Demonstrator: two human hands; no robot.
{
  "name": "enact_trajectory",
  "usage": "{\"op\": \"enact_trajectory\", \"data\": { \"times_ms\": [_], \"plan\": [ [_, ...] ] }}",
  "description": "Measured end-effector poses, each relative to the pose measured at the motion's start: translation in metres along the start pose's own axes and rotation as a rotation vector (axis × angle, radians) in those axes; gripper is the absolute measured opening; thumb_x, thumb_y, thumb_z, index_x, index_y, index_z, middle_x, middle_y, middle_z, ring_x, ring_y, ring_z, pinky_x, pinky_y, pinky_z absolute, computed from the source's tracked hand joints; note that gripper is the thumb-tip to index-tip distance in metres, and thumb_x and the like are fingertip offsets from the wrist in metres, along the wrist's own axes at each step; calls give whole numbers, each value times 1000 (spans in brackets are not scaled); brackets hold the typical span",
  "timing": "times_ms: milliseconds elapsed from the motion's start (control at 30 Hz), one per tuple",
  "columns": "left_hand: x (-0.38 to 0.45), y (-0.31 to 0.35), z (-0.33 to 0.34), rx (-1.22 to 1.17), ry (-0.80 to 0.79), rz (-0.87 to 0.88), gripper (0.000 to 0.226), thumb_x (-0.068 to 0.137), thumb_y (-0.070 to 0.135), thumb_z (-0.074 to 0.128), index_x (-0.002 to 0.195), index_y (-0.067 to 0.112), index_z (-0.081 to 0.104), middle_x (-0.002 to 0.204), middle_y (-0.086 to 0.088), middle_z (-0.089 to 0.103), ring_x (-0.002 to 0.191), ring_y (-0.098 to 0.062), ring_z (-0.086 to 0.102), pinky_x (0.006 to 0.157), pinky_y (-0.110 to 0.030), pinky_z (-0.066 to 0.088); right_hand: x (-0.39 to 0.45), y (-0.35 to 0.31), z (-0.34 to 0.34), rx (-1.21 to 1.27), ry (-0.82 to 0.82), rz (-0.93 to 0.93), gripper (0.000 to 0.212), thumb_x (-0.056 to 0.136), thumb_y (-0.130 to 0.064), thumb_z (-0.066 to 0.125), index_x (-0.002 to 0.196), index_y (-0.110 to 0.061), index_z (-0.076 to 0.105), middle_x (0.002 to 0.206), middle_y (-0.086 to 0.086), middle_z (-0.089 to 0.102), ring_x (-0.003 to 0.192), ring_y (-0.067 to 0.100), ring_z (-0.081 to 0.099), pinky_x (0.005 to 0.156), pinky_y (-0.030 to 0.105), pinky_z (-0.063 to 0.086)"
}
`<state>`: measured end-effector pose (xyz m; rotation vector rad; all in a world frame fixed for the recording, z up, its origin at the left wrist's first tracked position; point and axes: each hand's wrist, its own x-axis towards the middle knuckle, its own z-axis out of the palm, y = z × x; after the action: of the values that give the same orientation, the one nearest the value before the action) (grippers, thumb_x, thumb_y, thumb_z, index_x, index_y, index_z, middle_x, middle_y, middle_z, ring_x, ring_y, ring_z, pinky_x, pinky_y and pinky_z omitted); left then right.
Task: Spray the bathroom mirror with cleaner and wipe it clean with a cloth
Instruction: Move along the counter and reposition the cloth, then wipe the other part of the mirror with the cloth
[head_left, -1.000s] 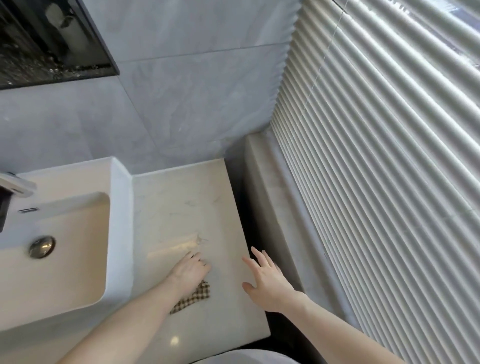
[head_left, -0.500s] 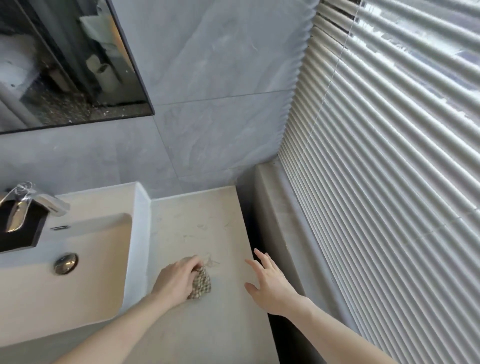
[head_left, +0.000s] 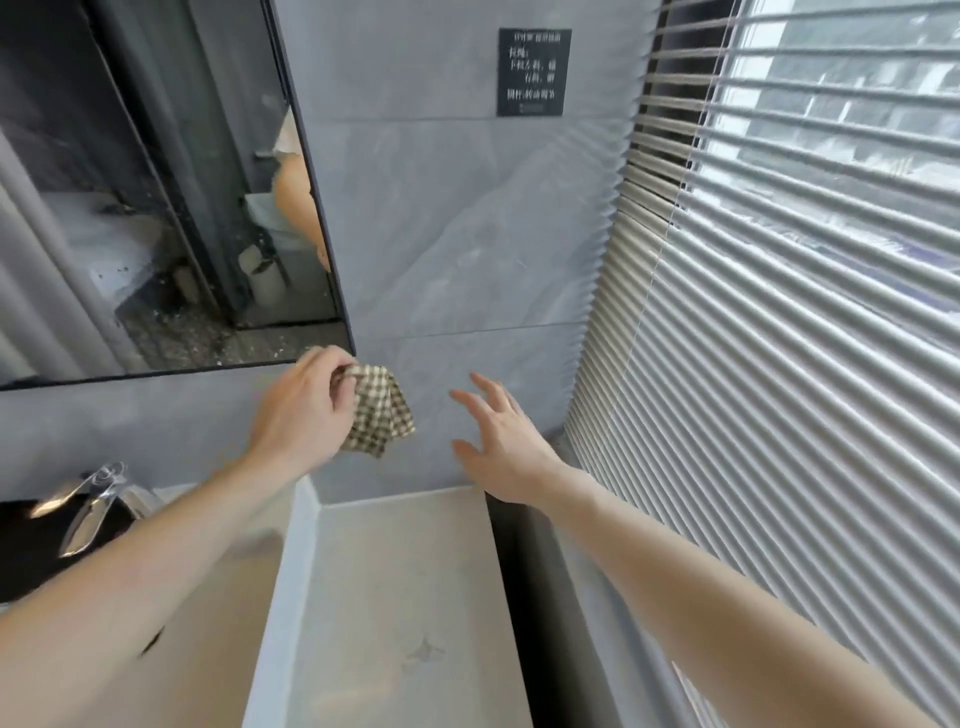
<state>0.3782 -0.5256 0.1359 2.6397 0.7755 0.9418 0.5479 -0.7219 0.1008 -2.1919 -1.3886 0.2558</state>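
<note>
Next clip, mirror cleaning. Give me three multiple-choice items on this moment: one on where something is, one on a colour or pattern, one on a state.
1. Where is the cloth?
A. Flat on the counter
B. Held up near the mirror's lower right corner
C. In the sink

2. What pattern does the cloth have?
A. Brown and cream checks
B. Plain blue
C. Red stripes

3. What is the right hand doing?
A. Gripping a spray bottle
B. Pulling the blinds cord
C. Open with fingers spread, holding nothing

Answers:
1. B: the left hand grips the cloth in the air just below and right of the mirror, above the counter.
2. A: the hanging fabric shows small brown and cream squares.
3. C: its fingers are straight and apart in front of the grey wall, with nothing in them.
</note>
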Motion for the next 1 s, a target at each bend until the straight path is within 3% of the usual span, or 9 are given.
{"op": "enact_trajectory", "data": {
  "times_ms": [233, 467, 1000],
  "plan": [
    [115, 37, -102, 28, 269, 20, 10, 106, 20, 52, 111, 19, 60, 115, -1, 57, 96, -26, 56, 84, -44, 46, 67, -60, -99, -74, 192, -194, 66, 105, -26, 57, 165, -28, 29, 177, 3, 7, 165, 30, 0, 133, 49, 14],
    [210, 65, -194, 105, 481, 19, 13, 106, 21, 50, 113, 17, 58, 121, -7, 55, 100, -33, 58, 81, -45, 45, 124, -124, -186, -173, 376, -373, 69, 103, -24, 58, 165, -26, 28, 177, 3, 5, 165, 30, -2, 133, 49, 13],
    [352, 108, -309, 124, 753, -102, 21, 104, 13, 50, 123, 9, 58, 132, -15, 48, 114, -36, 57, 88, -41, 45, 222, -202, -309, -292, 679, -540, 73, 100, -20, 57, 165, -23, 24, 178, 5, 1, 165, 30, -7, 132, 55, 9]
  ]
}}
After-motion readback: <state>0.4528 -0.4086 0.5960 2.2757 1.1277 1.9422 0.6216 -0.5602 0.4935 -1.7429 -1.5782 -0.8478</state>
